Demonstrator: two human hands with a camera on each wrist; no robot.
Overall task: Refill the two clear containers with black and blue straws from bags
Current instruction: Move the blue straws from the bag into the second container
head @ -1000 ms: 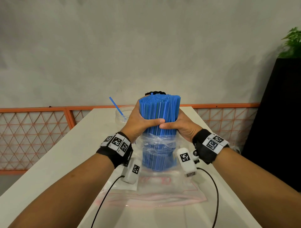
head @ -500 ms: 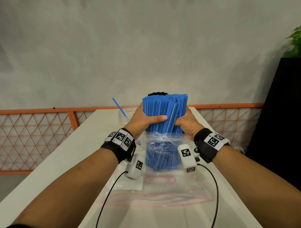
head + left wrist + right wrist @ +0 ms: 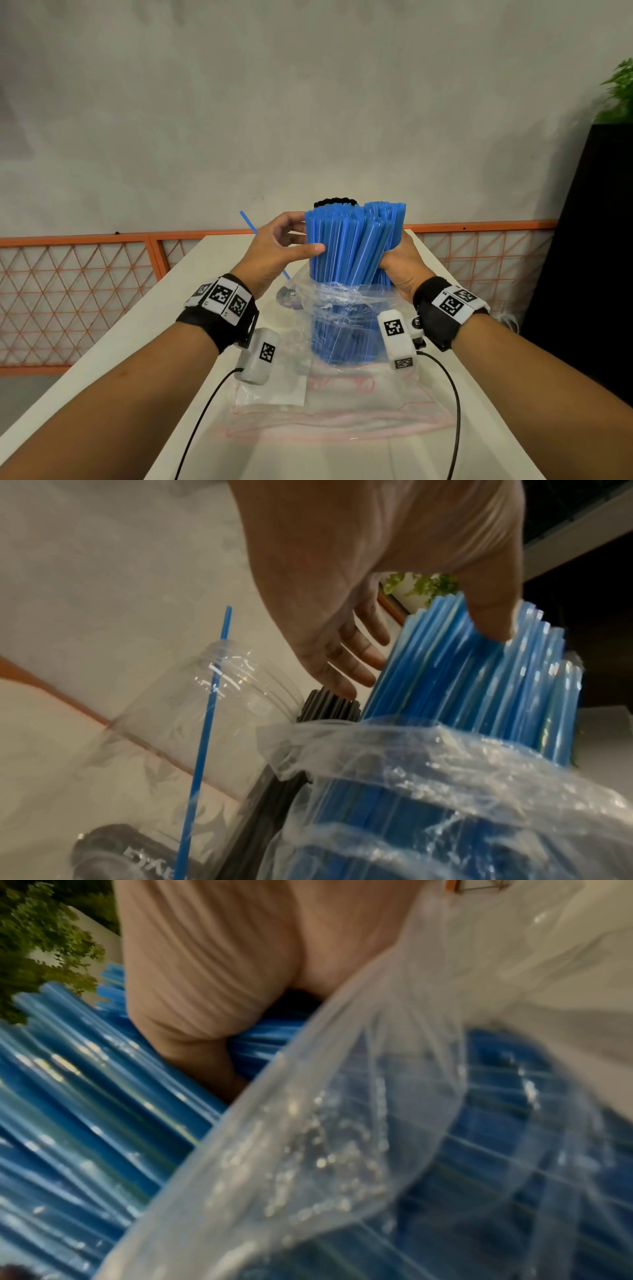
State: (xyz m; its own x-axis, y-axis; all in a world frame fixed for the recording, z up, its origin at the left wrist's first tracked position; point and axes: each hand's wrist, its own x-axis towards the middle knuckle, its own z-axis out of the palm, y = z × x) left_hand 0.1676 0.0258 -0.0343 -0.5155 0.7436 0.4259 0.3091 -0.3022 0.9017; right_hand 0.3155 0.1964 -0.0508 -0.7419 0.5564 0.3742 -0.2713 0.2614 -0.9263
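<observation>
Glossy plastic blue straws (image 3: 352,246) (crinkled clear-film bag (image 3: 346,305))

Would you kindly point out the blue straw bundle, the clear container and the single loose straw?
blue straw bundle (image 3: 349,250), head view, bare upper shafts.
clear container (image 3: 240,696), left wrist view, side wall.
single blue straw (image 3: 205,723), left wrist view, mid shaft.

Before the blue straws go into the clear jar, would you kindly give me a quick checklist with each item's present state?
1. Right hand grips the blue straws: ok.
2. Left hand grips them: not ok, fingers loose, thumb touching.
3. Straws free of the plastic bag: not ok, lower half inside.
4. Clear jar open: ok, one straw inside.
5. Bundle tidy: not ok, some straws slanted.
</observation>
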